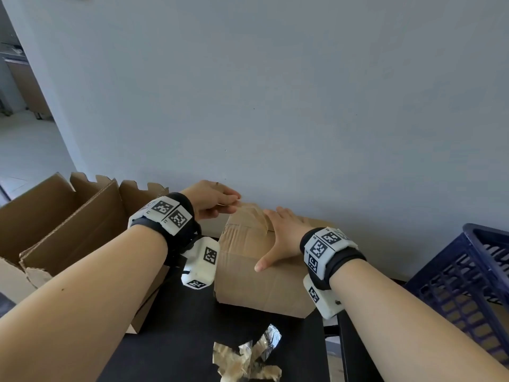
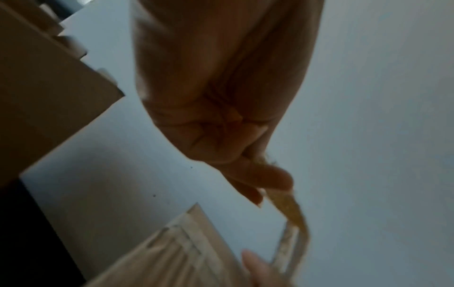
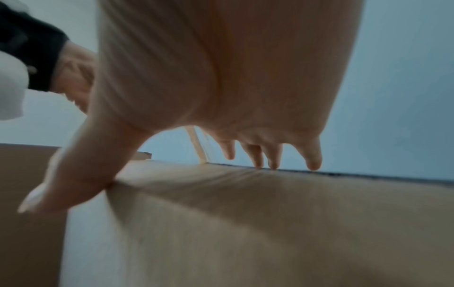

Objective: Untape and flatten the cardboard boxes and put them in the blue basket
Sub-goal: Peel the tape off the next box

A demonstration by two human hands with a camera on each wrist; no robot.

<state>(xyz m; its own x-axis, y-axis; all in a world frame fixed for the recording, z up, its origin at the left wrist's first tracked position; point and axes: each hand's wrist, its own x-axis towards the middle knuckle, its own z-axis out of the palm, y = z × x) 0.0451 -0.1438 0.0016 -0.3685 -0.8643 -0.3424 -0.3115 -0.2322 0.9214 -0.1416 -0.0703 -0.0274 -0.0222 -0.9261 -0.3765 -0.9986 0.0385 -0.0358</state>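
A closed cardboard box (image 1: 256, 282) stands on the black table against the wall. My left hand (image 1: 214, 201) pinches a strip of clear tape (image 1: 250, 213) that lifts off the box's top seam. In the left wrist view the tape strip (image 2: 292, 209) runs from my fingertips (image 2: 272, 180) down to the box (image 2: 176, 250). My right hand (image 1: 283, 235) lies flat on the box top, fingers straight, thumb over the front edge. The right wrist view shows its fingers (image 3: 267, 155) touching the far edge of the box (image 3: 245, 223). A blue basket (image 1: 468, 288) stands at the right.
An open, larger cardboard box (image 1: 68, 230) with raised flaps stands at the left on the table. A crumpled wad of removed tape (image 1: 248, 357) lies on the black table (image 1: 179, 340) near its front edge. A pale wall (image 1: 275, 106) rises right behind the boxes.
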